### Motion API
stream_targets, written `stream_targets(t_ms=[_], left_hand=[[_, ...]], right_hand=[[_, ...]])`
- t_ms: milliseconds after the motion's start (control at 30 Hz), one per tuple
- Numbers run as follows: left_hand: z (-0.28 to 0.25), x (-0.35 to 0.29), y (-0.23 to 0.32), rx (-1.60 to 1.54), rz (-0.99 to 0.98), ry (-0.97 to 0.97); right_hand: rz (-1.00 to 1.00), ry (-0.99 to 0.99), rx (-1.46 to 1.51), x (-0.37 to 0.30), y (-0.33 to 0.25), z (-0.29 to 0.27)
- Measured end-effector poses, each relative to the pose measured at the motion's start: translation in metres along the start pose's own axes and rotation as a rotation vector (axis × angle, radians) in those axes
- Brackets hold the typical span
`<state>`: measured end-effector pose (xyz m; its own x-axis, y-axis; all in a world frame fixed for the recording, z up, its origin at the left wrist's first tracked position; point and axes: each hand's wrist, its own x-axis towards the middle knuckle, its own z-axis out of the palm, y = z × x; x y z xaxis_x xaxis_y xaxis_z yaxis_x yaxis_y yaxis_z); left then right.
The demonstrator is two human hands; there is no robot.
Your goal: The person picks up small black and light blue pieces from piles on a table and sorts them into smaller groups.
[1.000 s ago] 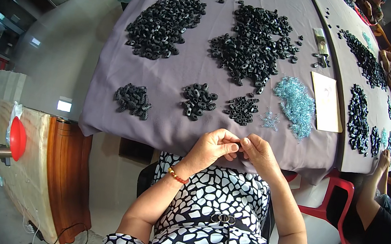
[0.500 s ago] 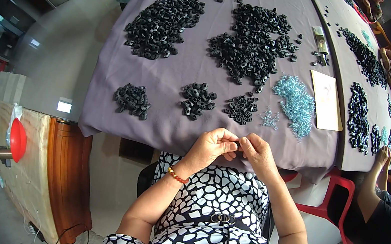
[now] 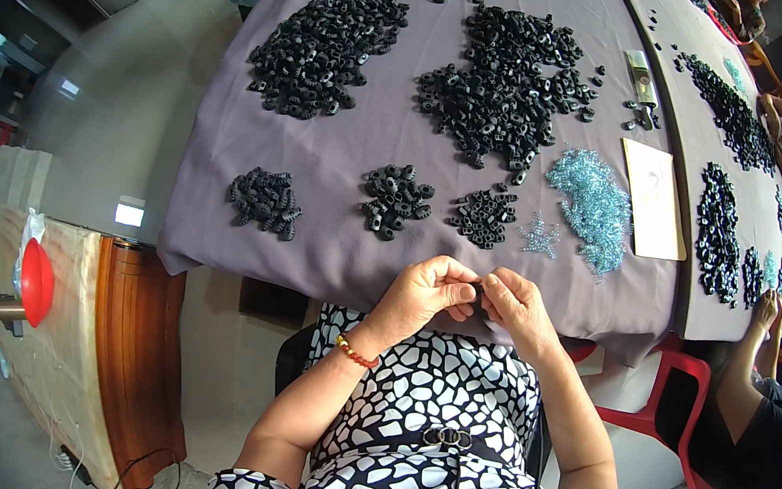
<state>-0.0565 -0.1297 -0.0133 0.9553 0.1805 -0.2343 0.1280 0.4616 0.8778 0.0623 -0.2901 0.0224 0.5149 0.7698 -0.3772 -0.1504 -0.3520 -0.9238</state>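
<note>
Our left hand (image 3: 426, 292), seen from the head camera, pinches a small black piece (image 3: 479, 293) in its fingertips; our right hand (image 3: 516, 310) pinches it from the other side. We hold it by the mauve cloth's (image 3: 325, 247) near edge, nearest a little black pile (image 3: 483, 219), pale-blue bits (image 3: 590, 209) farther right.

On the tablecloth (image 3: 318, 259) I see two heaps (image 3: 327, 53), piles (image 3: 395, 203) before them; card (image 3: 653, 203) right, tube (image 3: 641, 80) behind it.
</note>
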Motion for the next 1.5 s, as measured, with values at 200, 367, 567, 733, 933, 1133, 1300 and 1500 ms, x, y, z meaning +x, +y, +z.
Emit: stream_targets(t_ms=[200, 367, 567, 733, 933, 1133, 1300, 1500], left_hand=[[-0.001, 0.0, -0.002, -0.01, -0.01, 0.008], [0.001, 0.0, -0.003, -0.006, 0.013, 0.019], [0.007, -0.002, 0.004, 0.102, -0.01, 0.051], [0.009, 0.001, 0.006, 0.164, -0.012, 0.055], [0.007, 0.009, 0.005, 0.139, -0.023, 0.067], [0.001, 0.012, 0.005, 0.146, -0.075, 0.039], [0.001, 0.01, 0.004, 0.134, -0.058, 0.038], [0.003, 0.008, 0.003, 0.27, 0.015, 0.049]], right_hand=[[-0.013, 0.033, -0.06, 0.001, 0.0, 0.002], [-0.072, 0.146, -0.35, 0.003, 0.003, 0.006], [-0.341, 0.16, -0.515, 0.001, 0.005, 0.007], [-0.245, 0.16, -0.433, 0.003, 0.011, 0.005], [-0.254, 0.168, -0.426, 0.004, 0.016, 0.005], [-0.361, 0.163, -0.602, 0.004, 0.008, 0.004], [-0.404, 0.152, -0.671, 0.003, 0.006, 0.004], [-0.487, 0.148, -0.871, -0.004, -0.006, 0.012]])
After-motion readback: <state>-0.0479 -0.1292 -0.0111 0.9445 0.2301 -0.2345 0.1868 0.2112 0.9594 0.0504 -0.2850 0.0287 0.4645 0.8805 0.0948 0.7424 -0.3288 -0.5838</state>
